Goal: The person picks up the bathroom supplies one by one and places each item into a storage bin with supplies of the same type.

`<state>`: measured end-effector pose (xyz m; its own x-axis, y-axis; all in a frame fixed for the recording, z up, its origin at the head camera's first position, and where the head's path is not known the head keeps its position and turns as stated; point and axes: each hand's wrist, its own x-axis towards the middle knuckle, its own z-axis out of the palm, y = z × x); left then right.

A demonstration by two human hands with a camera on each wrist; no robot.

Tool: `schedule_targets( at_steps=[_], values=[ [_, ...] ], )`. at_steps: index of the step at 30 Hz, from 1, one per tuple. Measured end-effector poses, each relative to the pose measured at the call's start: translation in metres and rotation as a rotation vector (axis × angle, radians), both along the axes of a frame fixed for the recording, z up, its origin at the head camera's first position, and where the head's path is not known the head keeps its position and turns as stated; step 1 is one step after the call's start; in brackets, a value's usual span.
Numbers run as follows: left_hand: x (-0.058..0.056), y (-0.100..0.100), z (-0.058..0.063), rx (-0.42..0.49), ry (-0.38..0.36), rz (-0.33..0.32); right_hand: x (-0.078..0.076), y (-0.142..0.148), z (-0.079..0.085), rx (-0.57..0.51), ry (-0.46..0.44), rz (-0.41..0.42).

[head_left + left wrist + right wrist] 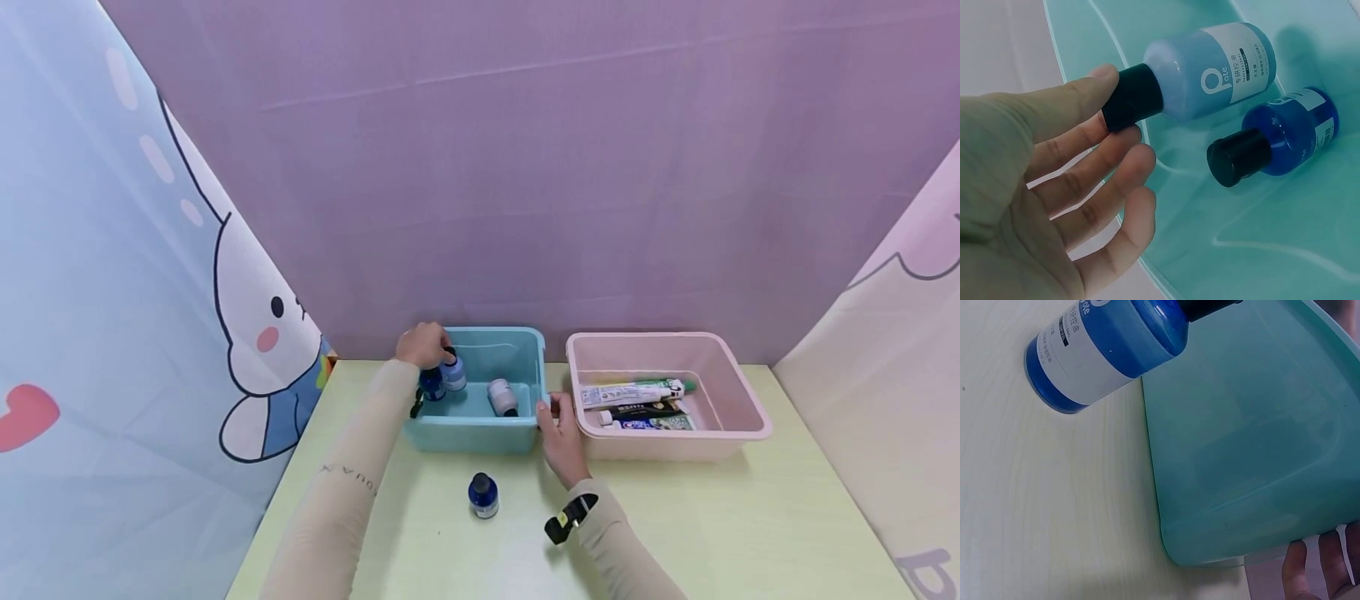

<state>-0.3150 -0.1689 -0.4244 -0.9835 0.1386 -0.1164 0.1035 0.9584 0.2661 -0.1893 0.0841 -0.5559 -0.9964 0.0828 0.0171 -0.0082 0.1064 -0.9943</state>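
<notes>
My left hand (424, 344) reaches over the left side of a teal plastic bin (472, 436), its thumb and index finger pinching the black cap of a light blue bottle (1210, 69). Beside that bottle in the bin is a dark blue bottle (1294, 134) with a black cap. A pale bottle (500, 396) lies tilted towards the bin's front. My right hand (564, 442) holds the bin's front right corner, thumb at the rim and fingers along the side wall. Another dark blue bottle (483, 498) stands upright on the table before the bin.
A pink bin (675, 448) stands close to the right of the teal one, with several toothpaste tubes (630, 393) inside. Both bins are at the back of the pale wooden table (720, 525), against a purple cloth (525, 183). Printed cloths hang on both sides.
</notes>
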Motion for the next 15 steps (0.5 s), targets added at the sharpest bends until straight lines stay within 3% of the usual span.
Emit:
schedule_targets(
  at_steps=[10, 15],
  values=[
    [-0.0025, -0.0001, -0.0017, 0.0, -0.013, 0.02, 0.0008, -0.0016, 0.0007, 0.01, 0.024, -0.016],
    [-0.0035, -0.0041, -0.002, 0.044, 0.037, 0.033, -0.0001, -0.0032, 0.0004, 0.009, 0.03, -0.015]
  ],
)
